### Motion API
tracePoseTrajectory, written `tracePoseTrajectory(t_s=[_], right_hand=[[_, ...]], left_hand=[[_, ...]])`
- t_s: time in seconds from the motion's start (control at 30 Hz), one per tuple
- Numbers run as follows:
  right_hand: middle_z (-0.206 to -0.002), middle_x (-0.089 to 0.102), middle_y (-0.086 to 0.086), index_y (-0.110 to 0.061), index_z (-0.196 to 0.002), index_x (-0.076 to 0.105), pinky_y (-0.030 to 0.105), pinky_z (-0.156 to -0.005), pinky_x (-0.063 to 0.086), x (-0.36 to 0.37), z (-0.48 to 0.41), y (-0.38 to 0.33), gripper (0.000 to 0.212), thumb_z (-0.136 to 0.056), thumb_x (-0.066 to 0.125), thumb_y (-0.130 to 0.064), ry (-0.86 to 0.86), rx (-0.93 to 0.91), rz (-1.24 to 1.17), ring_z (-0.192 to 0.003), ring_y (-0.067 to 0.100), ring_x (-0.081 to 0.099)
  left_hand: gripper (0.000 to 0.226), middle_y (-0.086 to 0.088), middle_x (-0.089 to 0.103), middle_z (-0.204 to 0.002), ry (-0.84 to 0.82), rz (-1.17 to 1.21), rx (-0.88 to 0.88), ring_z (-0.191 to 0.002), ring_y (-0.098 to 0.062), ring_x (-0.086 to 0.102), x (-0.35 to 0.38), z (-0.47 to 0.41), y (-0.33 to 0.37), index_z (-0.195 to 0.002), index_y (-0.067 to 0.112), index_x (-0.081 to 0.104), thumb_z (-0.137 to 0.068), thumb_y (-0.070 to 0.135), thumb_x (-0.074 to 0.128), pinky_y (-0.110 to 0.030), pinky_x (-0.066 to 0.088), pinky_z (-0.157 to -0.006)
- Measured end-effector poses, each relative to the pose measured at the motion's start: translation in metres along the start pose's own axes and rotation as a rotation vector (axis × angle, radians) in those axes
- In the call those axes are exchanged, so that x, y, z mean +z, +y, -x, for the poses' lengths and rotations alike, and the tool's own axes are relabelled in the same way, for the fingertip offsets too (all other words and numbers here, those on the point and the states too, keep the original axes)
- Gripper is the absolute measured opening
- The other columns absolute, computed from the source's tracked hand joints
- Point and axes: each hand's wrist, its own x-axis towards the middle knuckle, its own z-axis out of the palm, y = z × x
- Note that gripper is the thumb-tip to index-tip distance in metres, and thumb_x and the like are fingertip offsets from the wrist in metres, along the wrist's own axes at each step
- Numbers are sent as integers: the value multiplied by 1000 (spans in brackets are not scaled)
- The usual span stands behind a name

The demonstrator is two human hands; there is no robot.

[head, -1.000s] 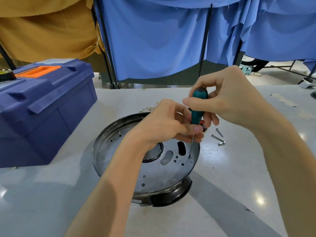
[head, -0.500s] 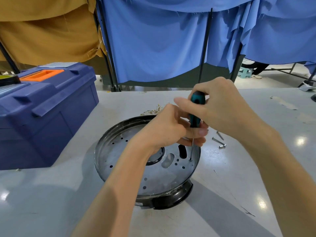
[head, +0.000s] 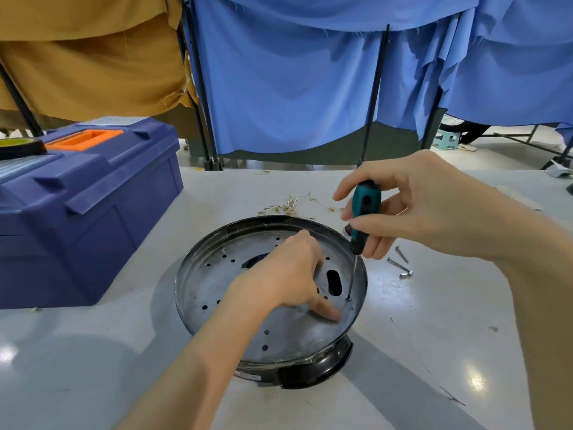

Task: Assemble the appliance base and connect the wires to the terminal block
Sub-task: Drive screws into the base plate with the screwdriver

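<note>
A round metal appliance base (head: 217, 280) with several holes and a black plastic foot sits in the middle of the table. My right hand (head: 412, 212) grips the teal handle of a screwdriver (head: 362, 215). Its thin shaft stands nearly upright with the tip on a screw near the base's right rim. My left hand (head: 285, 274) rests flat inside the base, fingers pressing the metal plate just left of the tip. A bundle of thin wires with small terminals (head: 294, 206) lies on the table behind the base.
A large blue toolbox (head: 83, 209) with an orange handle stands at the left. Loose screws (head: 400, 265) lie on the table right of the base. Blue and tan curtains hang behind the table's far edge.
My left hand has let go of the screwdriver shaft and dropped onto the plate inside the base. My right hand keeps hold of the handle, and the view has shifted slightly.
</note>
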Motion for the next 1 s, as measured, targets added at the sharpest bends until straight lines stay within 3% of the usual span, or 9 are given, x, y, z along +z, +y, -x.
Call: tracePoseTrajectory(t_s=[0.23,0.4,0.57,0.7,0.83,1.0], right_hand=[[-64,71,7,-14,-84,65,52,-58,60,5,-1,-5,12,-80,77,-13,101,54,37,-50,20,71],[-53,69,6,-14,-80,64,36,-53,60,4,3,-4,17,-79,78,-23,195,123,104,-46,16,69],[-56,67,13,-7,-77,61,36,-52,60,16,-6,-4,21,-85,74,-21,276,141,263,-50,18,68],[-58,61,11,-6,-73,57,34,-56,55,30,-11,-1,27,-89,67,-25,390,140,456,-58,17,59],[-64,46,3,-12,-72,50,31,-57,34,40,-14,-3,30,-89,64,-32,512,209,653,-66,23,44],[-52,23,0,-18,-55,19,24,-45,15,52,-12,-11,60,-78,75,-16,702,286,726,-45,16,19]], left_hand=[[75,-1,43,-115,-8,-2,22,-105,-20,48,6,0,-7,-114,3,64,-61,52,86,-41,47,-93],[68,0,44,-108,5,-31,23,-100,-19,48,5,0,-6,-101,5,63,-59,53,86,-41,47,-90],[63,1,45,-113,-15,-33,3,-104,-18,46,5,0,-5,-95,22,45,-59,56,85,-41,47,-93],[68,-1,45,-115,-5,-25,7,-106,-20,48,5,3,-4,-105,8,62,-59,54,85,-41,47,-94],[64,-2,45,-117,-11,-2,0,-109,-23,50,4,3,-3,-105,13,60,-61,51,86,-41,45,-97],[64,-4,45,-119,-20,-17,-11,-111,-25,51,4,3,-1,-106,10,61,-62,49,86,-41,46,-98]])
